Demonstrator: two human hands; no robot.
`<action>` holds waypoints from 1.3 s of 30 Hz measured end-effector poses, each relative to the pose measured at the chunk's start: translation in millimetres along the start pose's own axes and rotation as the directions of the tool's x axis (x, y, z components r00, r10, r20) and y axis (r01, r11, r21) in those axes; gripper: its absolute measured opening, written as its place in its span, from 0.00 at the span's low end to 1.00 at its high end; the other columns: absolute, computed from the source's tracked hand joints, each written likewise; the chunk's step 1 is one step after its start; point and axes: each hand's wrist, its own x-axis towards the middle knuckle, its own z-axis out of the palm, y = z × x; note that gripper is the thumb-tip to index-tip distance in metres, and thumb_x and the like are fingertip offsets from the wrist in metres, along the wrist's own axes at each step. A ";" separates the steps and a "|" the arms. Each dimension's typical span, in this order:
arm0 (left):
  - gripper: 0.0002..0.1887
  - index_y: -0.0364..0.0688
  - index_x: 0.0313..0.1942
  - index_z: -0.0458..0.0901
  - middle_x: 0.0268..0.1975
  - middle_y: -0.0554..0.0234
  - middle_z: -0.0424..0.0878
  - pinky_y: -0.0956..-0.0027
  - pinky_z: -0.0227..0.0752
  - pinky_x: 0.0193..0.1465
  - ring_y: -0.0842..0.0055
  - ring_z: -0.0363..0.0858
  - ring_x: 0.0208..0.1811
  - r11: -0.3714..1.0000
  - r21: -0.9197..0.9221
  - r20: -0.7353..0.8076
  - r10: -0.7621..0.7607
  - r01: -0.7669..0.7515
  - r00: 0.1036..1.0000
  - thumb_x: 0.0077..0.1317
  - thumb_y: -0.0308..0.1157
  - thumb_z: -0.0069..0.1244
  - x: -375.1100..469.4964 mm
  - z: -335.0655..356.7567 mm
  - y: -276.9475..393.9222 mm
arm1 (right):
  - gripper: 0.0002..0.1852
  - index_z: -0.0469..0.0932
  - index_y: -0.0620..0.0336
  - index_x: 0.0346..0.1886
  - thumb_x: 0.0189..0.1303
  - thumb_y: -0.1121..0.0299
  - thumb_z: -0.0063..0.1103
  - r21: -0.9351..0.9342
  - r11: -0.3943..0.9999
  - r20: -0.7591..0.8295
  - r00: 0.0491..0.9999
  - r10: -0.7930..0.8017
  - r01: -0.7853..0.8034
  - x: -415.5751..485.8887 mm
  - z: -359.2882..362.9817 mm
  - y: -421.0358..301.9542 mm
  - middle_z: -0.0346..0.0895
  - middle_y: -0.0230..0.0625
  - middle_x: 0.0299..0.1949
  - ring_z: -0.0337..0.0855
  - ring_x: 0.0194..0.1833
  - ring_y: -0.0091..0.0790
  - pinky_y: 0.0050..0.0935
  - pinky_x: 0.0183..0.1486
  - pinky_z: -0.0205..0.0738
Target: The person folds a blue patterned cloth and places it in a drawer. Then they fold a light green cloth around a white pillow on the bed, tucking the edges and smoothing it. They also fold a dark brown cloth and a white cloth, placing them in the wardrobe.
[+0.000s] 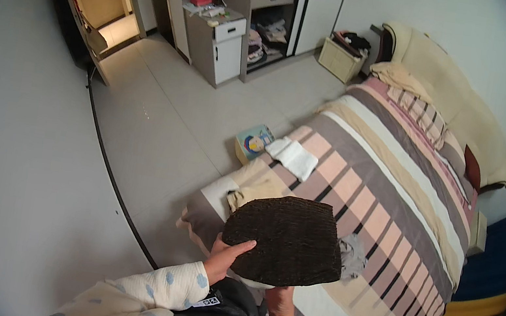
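Note:
A dark brown ribbed knit piece (286, 243), shaped like a knit hat laid flat, is held up in front of my body above the foot of the bed. My left hand (221, 258) grips its left edge, with the thumb lying on top. Beneath its near edge is my right hand (280, 304), its fingers hidden by the knit piece. A bit of something white (257, 285) shows under that edge. On the bed just beyond lie a crumpled grey cloth (353, 256) and a beige cloth (255, 191), both partly covered from view.
The bed (372, 216) has a striped cover, with a folded white cloth (293, 157) on its left edge. Beside it stands a small box-like stool (254, 142) with a cartoon top. A cabinet (227, 49), a bedside cabinet (340, 61) and a doorway (119, 30) lie farther off.

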 end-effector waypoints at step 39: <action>0.37 0.31 0.58 0.63 0.55 0.51 0.77 0.68 0.76 0.58 0.71 0.79 0.54 0.843 0.309 -0.008 0.466 -0.441 0.885 0.55 0.30 0.71 434.0 -243.3 477.2 | 0.32 0.64 0.61 0.71 0.66 0.69 0.64 0.217 0.967 -0.205 0.975 -0.088 0.133 569.2 435.6 195.8 0.71 0.37 0.67 0.73 0.65 0.39 0.39 0.70 0.66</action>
